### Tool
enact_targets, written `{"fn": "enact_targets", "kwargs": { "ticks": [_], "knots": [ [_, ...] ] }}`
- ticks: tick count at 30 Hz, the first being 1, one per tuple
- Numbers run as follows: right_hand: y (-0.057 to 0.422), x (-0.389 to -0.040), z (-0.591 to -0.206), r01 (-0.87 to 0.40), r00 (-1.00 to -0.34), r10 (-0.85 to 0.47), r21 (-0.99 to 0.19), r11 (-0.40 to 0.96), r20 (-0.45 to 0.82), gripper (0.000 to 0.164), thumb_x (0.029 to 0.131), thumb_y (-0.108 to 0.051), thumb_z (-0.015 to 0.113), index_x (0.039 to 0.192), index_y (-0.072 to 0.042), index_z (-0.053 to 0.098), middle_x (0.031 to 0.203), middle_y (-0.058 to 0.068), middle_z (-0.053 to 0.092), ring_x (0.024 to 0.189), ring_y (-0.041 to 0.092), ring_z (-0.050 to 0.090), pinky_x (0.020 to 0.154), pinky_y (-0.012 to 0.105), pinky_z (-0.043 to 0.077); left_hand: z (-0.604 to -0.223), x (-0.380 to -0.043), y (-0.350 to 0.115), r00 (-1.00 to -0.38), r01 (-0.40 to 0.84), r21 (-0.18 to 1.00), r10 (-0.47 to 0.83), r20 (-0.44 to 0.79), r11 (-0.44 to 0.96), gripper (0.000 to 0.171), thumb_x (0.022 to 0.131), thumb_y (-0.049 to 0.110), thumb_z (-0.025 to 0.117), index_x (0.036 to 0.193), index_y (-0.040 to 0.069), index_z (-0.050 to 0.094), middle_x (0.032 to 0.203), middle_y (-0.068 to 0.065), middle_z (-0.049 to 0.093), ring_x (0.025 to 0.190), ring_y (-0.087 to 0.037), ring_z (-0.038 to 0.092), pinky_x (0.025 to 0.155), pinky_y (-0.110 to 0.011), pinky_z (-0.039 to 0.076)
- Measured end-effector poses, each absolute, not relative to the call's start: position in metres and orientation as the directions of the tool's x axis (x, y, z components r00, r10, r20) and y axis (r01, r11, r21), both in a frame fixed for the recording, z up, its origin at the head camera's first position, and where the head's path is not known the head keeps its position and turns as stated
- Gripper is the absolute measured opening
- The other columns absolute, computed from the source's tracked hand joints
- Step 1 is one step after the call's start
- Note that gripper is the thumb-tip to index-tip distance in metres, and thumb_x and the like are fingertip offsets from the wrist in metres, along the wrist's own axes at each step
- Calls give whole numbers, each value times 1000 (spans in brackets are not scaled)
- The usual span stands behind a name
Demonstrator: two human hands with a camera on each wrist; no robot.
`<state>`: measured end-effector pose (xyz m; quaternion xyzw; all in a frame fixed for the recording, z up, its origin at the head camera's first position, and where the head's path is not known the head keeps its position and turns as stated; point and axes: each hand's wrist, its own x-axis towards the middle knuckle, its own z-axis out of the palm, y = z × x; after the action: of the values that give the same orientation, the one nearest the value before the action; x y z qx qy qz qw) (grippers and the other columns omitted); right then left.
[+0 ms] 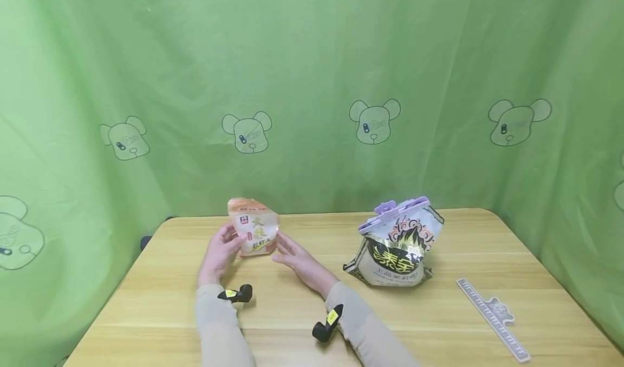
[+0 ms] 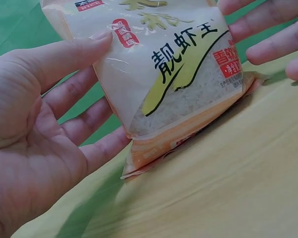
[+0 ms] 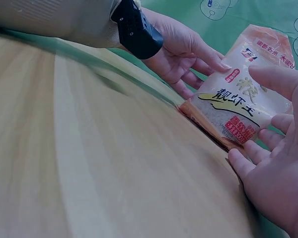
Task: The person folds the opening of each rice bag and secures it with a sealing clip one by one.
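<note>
A small bag of rice (image 1: 254,231), white and orange with printed characters and grains showing through, stands upright at the far left of the table. My left hand (image 1: 220,253) holds its left side, the thumb across the front and the fingers reaching behind, as the left wrist view shows (image 2: 44,114). At the bag's right edge is my right hand (image 1: 302,261), its fingers spread and fairly straight. In the right wrist view, the right thumb (image 3: 275,79) overlaps the front of the bag while the other fingertips are close by its lower corner.
Right of the hands stands a larger bag (image 1: 397,253) with a black and gold label, its folded top held by a purple clip (image 1: 395,214). A long grey-white clip (image 1: 494,318) lies near the table's right side. A green curtain (image 1: 312,58) hangs behind the wooden table (image 1: 283,329).
</note>
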<state>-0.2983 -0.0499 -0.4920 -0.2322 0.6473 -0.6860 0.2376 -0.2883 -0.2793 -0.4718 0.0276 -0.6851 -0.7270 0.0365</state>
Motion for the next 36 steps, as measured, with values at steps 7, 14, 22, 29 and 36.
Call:
{"fn": "enact_targets", "kwargs": {
  "ticks": [7,14,22,29,36],
  "knots": [
    [-34,-291,-491,37,-772,-636,-998,-55,7,75,82,-32,61,141,-34,16,151,-5,15,139,22,16,113,49,10,-471,-286,-271,-999,-1,998,-44,-4,-63,59,78,15,66,130,16,40,132,-7,47,116,-20,49,99,-31,42],
    [-19,-282,-494,22,-770,-638,-999,-42,10,78,80,-34,63,142,-34,15,151,-4,14,139,25,16,112,52,10,-472,-286,-262,-1000,-29,999,9,-29,-28,54,77,14,65,127,18,44,127,-9,51,111,-22,54,96,-35,45],
    [-2,-271,-492,18,-756,-655,-1000,-22,1,76,83,-32,60,142,-35,13,151,-4,12,139,24,13,111,55,4,-470,-282,-254,-998,-20,997,52,-24,74,55,76,17,67,127,19,45,125,-4,54,114,-22,51,97,-36,43],
    [12,-260,-490,2,-746,-666,-1000,13,-10,72,87,-27,56,141,-38,9,152,-5,9,139,24,12,110,55,5,-467,-277,-244,-994,25,984,111,6,176,49,77,22,68,122,24,50,116,-1,59,108,-20,55,92,-35,47],
    [28,-248,-489,12,-730,-683,-1000,22,-24,74,88,-21,55,142,-37,7,152,-6,4,140,23,11,112,49,9,-466,-272,-234,-989,57,975,146,25,215,50,76,23,68,123,22,49,116,-2,60,106,-19,55,94,-35,45]
  ]
}}
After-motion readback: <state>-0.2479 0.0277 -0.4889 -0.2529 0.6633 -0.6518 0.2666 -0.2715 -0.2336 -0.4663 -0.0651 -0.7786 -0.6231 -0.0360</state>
